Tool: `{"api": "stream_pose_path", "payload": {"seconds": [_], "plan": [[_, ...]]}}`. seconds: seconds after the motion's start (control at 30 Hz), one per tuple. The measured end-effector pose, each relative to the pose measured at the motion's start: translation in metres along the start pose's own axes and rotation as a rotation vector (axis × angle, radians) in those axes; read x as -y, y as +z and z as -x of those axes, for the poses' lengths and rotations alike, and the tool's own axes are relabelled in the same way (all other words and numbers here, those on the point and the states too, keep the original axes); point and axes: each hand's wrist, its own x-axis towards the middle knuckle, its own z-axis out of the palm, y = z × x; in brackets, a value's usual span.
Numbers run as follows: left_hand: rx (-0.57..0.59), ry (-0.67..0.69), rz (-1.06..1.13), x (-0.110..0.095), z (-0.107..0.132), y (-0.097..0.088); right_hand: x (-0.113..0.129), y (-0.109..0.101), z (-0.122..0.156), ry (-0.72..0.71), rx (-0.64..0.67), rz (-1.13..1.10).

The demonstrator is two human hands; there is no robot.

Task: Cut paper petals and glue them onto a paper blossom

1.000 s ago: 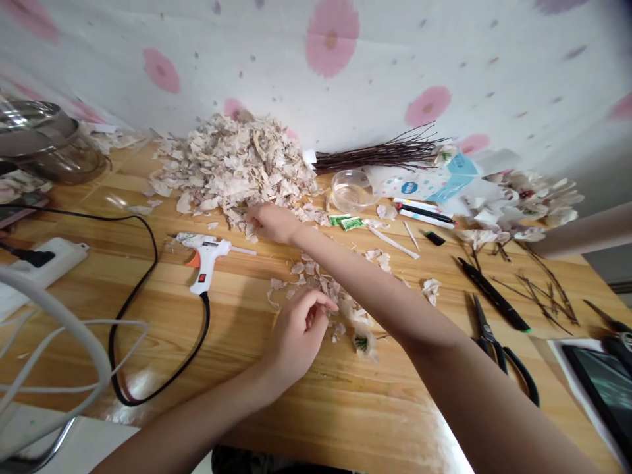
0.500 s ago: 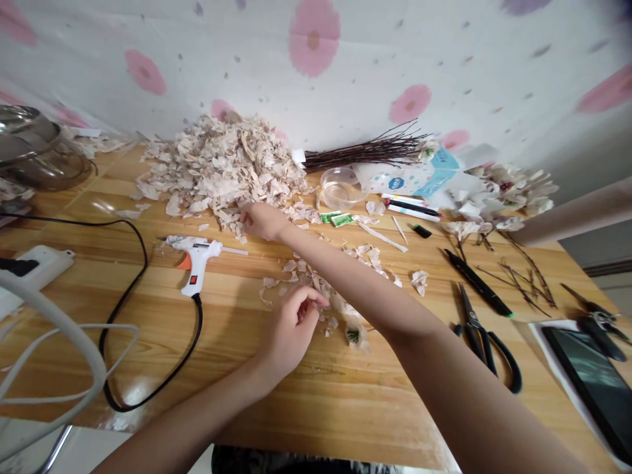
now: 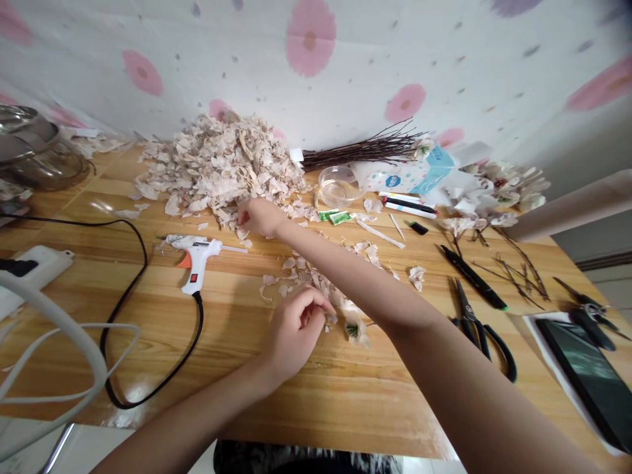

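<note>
wooden planks form the table top (image 3: 316,401), with a white cloth (image 3: 222,52) printed with pink flowers hanging behind it. at the back, left of the middle, a big heap of dry, pale petals (image 3: 227,161) leans up to the cloth. the right hand (image 3: 259,217) is at the heap's near edge, its fingers bent downward and bunched; whether they pinch a petal, i cannot tell. nearer the body, the left hand (image 3: 299,332) has its fingers curled in, with thumb and forefinger drawn close together; i cannot tell if something sits between them. just past it, partly hidden by the right forearm, loose petals (image 3: 316,280) lie scattered, and just to its right is a small flower (image 3: 356,330) with a green centre.

left of the hands a white glue gun (image 3: 198,260) lies on its side, nozzle to the left, its black cord looping round toward the power strip (image 3: 42,273). beyond the right hand are two green sachets (image 3: 340,217), a clear bowl (image 3: 340,187), a bundle of dark twigs (image 3: 360,153) and some pens (image 3: 409,205). farther right come a black marker (image 3: 471,276), scissors (image 3: 469,313) with their handles toward the person, a cluster of pale blossoms (image 3: 513,187) and, at the right edge, a dark-screened phone (image 3: 587,382).
</note>
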Motion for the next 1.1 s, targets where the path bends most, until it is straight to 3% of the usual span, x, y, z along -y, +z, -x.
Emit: {"api": "stream_pose_path", "payload": {"seconds": [0.13,0.2,0.27,0.37,0.5,0.6,0.67,0.77,0.87,1.0,1.1], "plan": [[0.101,0.237,0.060,-0.006,0.005,0.001,0.001,-0.001,-0.002,-0.002,0.016,-0.039],[0.152,0.288,0.079,-0.008,0.007,0.001,0.001,-0.003,-0.004,-0.005,0.028,-0.073],[0.188,0.227,0.135,-0.009,0.007,0.001,0.002,-0.008,-0.005,-0.012,0.032,-0.123],[0.224,-0.008,0.302,-0.010,0.003,-0.003,0.006,-0.023,0.008,-0.023,-0.016,-0.209],[0.280,-0.298,0.519,-0.010,-0.004,-0.006,0.011,-0.059,0.066,-0.063,-0.278,-0.549],[0.245,-0.394,0.628,-0.011,-0.005,-0.005,0.008,-0.083,0.135,-0.048,-0.410,-0.675],[0.206,-0.405,0.633,-0.010,-0.003,-0.003,0.003,-0.090,0.181,0.045,-0.488,-0.700],[0.187,-0.388,0.588,-0.009,-0.001,-0.002,-0.004,-0.083,0.236,0.227,-0.541,-0.663],[0.224,-0.389,0.572,-0.008,0.001,0.000,0.001,-0.061,0.264,0.336,-0.598,-0.580],[0.252,-0.408,0.601,-0.007,0.001,0.003,0.017,-0.036,0.273,0.179,-0.606,-0.338],[0.254,-0.406,0.574,-0.006,-0.001,0.003,0.023,-0.029,0.272,0.047,-0.569,-0.287]]}}
